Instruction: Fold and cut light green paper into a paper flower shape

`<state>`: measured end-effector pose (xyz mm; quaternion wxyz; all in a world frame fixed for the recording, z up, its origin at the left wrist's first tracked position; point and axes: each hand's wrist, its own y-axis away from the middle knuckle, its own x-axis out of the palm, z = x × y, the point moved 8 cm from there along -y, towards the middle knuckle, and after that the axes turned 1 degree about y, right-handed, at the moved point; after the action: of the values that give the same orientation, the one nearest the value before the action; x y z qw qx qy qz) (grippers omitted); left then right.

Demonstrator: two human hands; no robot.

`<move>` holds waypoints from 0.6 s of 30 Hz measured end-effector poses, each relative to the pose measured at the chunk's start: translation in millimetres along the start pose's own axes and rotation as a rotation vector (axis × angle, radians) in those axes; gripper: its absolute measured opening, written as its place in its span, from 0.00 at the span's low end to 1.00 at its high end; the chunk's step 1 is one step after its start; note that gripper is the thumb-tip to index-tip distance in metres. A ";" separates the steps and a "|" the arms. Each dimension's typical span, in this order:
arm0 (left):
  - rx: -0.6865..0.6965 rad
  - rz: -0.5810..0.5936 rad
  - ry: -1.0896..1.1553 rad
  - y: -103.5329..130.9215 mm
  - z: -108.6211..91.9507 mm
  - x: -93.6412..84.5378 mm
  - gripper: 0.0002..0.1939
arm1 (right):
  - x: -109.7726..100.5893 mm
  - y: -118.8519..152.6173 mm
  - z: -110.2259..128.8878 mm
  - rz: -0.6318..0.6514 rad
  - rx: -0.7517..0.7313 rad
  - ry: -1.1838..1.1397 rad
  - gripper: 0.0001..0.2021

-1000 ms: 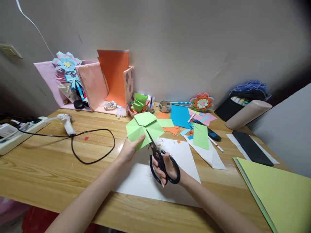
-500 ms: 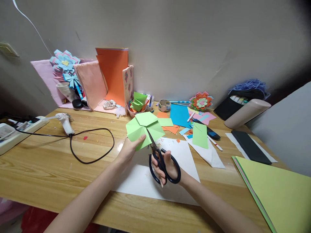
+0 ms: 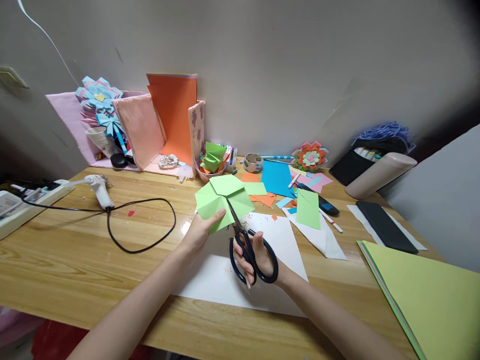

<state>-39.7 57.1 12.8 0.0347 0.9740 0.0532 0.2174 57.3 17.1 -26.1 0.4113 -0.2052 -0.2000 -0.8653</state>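
A folded light green paper (image 3: 208,198) with crease lines is pinched in my left hand (image 3: 200,227), thumb on top at its near edge. My right hand (image 3: 255,257) has its fingers through the handles of black-handled scissors (image 3: 243,245). The blades point up and away, their tips lying at the middle of the green paper, where a cut or slit shows. Both hands are above a white sheet (image 3: 225,285) on the wooden table (image 3: 93,270). My left fingers beneath the paper are hidden.
Left stands a hot glue gun (image 3: 99,191) with a looped black cable. Behind are a pink bowl (image 3: 210,176) of green folded paper, a tape roll (image 3: 253,163) and a blue sheet (image 3: 277,178). Right lie a green strip (image 3: 308,209), a black phone (image 3: 386,226) and stacked coloured paper (image 3: 427,295).
Almost nothing differs. The whole view has shifted very slightly; both hands, the green paper and the scissors keep nearly the same pose.
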 end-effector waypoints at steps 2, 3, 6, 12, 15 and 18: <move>0.001 0.000 0.002 -0.1 0.6 0.1 0.28 | 2.3 -1.3 1.5 0.011 0.000 -0.023 0.36; 0.002 0.000 0.001 -0.1 0.7 0.1 0.27 | 3.8 -1.7 2.4 0.020 0.003 -0.035 0.36; -0.007 0.013 -0.006 -0.1 0.8 0.5 0.27 | 9.2 0.0 6.7 0.051 0.017 -0.067 0.37; -0.041 0.036 -0.065 -1.4 -4.4 -2.0 0.29 | 13.9 9.7 21.5 0.007 0.015 -0.057 0.36; -0.059 0.053 -0.089 -1.9 -6.1 -2.2 0.29 | 13.7 11.7 21.6 -0.010 0.049 -0.050 0.37; -0.049 0.052 -0.086 -1.9 -7.3 -2.1 0.30 | 12.2 11.0 19.3 -0.012 0.065 -0.067 0.36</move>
<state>-44.9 59.1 18.3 0.0553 0.9824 0.0207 0.1772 62.7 13.0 -1.8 0.4057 -0.2193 -0.2429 -0.8534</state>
